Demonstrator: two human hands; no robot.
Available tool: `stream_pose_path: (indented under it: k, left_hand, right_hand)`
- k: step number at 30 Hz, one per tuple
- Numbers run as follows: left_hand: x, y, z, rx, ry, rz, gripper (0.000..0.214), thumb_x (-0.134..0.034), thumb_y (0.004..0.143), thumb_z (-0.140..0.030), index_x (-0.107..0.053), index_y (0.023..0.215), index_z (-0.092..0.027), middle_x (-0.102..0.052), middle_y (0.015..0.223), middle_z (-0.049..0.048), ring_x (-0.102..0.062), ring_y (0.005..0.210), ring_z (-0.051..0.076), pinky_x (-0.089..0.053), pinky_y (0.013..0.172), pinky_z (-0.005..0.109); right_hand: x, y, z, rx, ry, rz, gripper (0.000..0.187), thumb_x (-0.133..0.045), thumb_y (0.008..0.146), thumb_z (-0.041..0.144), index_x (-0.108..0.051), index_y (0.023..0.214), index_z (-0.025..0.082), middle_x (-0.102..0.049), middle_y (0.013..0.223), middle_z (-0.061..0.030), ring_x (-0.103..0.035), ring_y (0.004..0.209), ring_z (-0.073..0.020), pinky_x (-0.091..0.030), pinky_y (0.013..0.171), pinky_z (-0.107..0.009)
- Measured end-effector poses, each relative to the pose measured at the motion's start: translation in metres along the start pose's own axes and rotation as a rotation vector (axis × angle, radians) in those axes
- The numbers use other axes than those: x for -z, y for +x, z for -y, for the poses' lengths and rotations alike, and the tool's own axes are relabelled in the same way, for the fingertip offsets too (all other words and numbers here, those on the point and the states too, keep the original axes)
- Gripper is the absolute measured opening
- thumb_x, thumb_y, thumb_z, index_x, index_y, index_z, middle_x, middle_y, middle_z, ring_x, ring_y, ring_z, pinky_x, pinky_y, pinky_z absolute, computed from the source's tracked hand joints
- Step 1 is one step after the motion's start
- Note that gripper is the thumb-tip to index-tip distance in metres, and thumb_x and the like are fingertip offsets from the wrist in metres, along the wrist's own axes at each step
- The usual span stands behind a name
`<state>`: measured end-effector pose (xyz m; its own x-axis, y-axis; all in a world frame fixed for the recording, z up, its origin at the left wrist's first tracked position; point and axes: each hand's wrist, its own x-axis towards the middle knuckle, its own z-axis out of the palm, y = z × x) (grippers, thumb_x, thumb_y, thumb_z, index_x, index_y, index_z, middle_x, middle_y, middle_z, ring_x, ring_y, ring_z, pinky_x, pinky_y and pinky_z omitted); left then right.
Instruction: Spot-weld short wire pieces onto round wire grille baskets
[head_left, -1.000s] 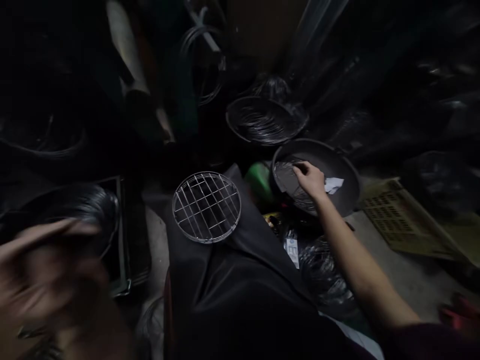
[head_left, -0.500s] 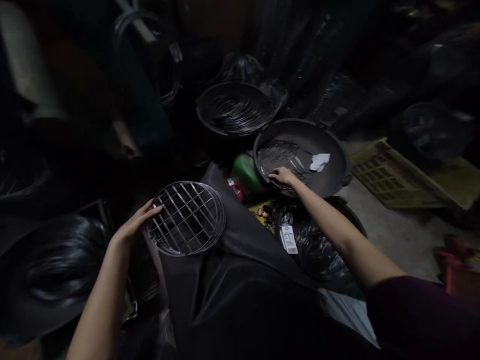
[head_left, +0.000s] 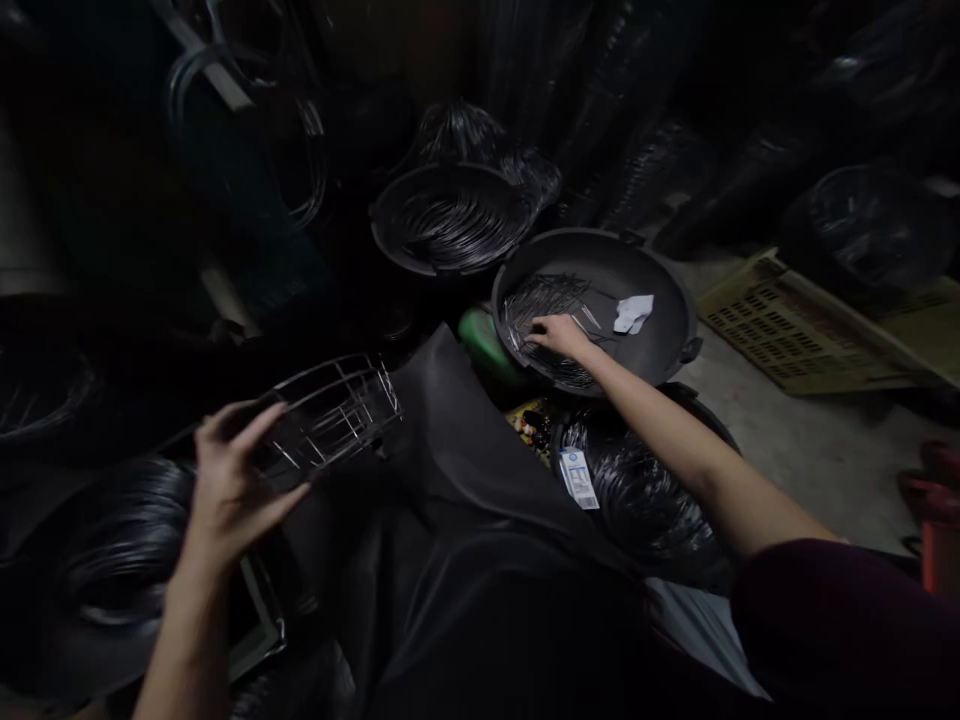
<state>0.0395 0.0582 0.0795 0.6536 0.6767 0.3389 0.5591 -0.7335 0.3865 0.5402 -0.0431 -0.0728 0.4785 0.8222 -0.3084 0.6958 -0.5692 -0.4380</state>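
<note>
Steel wire forms the round grid rack (head_left: 330, 420), which the left hand (head_left: 229, 480) grasps near its rim with the fingers spread. The rack is tilted steeply and sits above the black cloth (head_left: 480, 520) covering the person's lap. The right hand (head_left: 559, 335) rests on a bundle of thin metal rods (head_left: 544, 298) inside a black round basin (head_left: 645, 265); whether it is closed on them cannot be determined. A white paper scrap (head_left: 634, 313) lies in the basin, just beside the rods. A second black basin (head_left: 390, 225) holding coiled black wire stands beyond it. A green container (head_left: 480, 345) sits against the first basin. Below that basin lies a wrapped black wire coil (head_left: 645, 500) bearing a white label (head_left: 579, 478). A yellow perforated crate (head_left: 795, 325) lies on the concrete floor (head_left: 817, 450) to the right.
</note>
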Motion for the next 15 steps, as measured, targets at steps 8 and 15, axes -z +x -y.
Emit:
stream_pose_path:
  k: [8, 15]
  left_hand:
    - [-0.071, -0.021, 0.011, -0.046, 0.01, 0.147, 0.085, -0.072, 0.077, -0.044, -0.031, 0.151, -0.034, -0.04, 0.144, 0.0171, -0.046, 0.133, 0.042, -0.025, 0.111, 0.076]
    - [-0.082, -0.043, 0.013, 0.158, -0.062, -0.005, 0.105, -0.077, 0.072, -0.06, -0.023, 0.155, -0.028, -0.027, 0.153, 0.0184, -0.032, 0.143, 0.042, -0.034, 0.115, 0.062]
  right_hand:
    - [-0.02, 0.005, -0.001, -0.122, 0.564, -0.132, 0.028, -0.059, 0.089, 0.043, -0.059, 0.084, 0.015, -0.07, 0.09, -0.0107, -0.067, 0.086, -0.0205, -0.053, 0.08, -0.032]
    - [-0.015, 0.021, -0.018, -0.262, 0.952, -0.283, 0.046, -0.053, 0.091, 0.061, -0.031, 0.08, 0.023, -0.056, 0.072, 0.0006, -0.06, 0.064, -0.0119, -0.052, 0.064, -0.025]
